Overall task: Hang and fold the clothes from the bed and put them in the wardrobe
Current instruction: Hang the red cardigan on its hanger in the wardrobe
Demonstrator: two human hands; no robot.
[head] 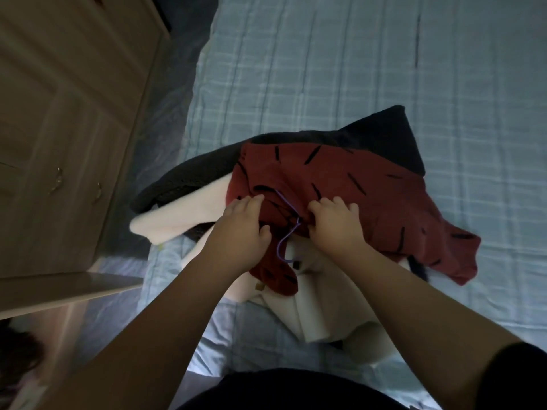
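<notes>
A red garment (355,190) with short black dashes lies on top of a pile of clothes on the bed (355,69). A thin purple hanger (285,232) pokes out of its near edge, hook toward me. My left hand (239,232) grips the red fabric just left of the hook. Just right of the hook, my right hand (334,223) pinches the same fabric. Under the red garment lie a dark fleece garment (381,128) and white clothes (189,214), with another white piece (319,306) nearer to me.
A wooden wardrobe (65,128) with small metal handles stands at the left, close beside the bed. One of its doors or a shelf edge (59,288) juts out at the lower left. The blue checked bedspread stretches away to the right and back.
</notes>
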